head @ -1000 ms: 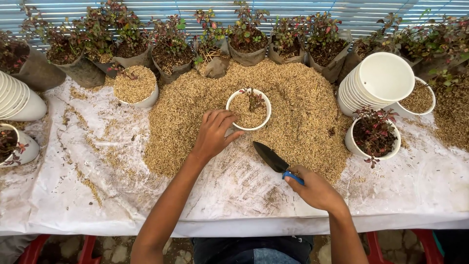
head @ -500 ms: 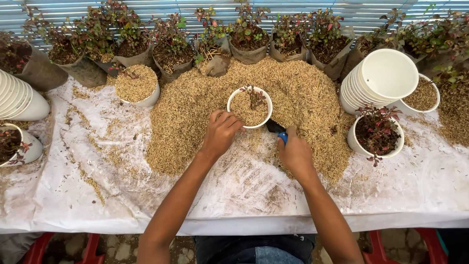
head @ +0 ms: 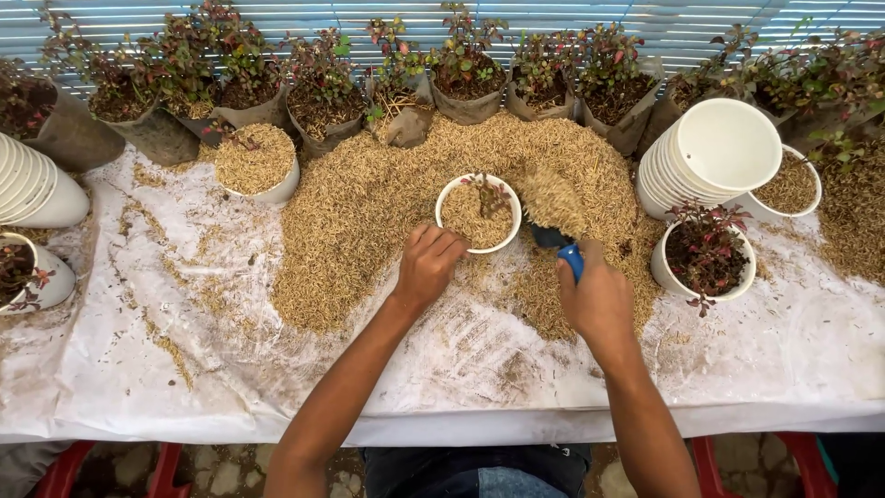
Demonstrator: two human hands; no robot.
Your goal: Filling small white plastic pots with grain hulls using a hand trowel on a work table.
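Head view looks straight down on a tabletop [head: 138, 387] draped in white sheeting. Half a second ago the right hand [head: 597, 297] held the blue-handled trowel [head: 556, 214] low and close against the white pot [head: 478, 213]; now the trowel is raised at the pot's 3 o'clock rim, its blade heaped with rice husk. A second ago that blade was bare and lay out at 5 o'clock of the pot. The right hand is clenched around the blue handle. The left hand [head: 427, 266] has stayed at the pot's 7 o'clock edge, fingers curled against the rim, gripping it. The pot sits near the middle of the husk pile [head: 369, 212], nearly full, with a small red-leaved seedling [head: 491, 192] standing in it.

At 3 o'clock of the trowel stands a white pot of dark soil with a red plant [head: 703, 258]; just beyond it, at 1 o'clock, leans a stack of empty white pots [head: 710, 157]. A husk-filled pot [head: 255, 164] stands at 10 o'clock, and a row of bagged seedlings [head: 323, 88] lines the far edge at 12 o'clock. Another stack of pots [head: 37, 189] lies at the left edge.
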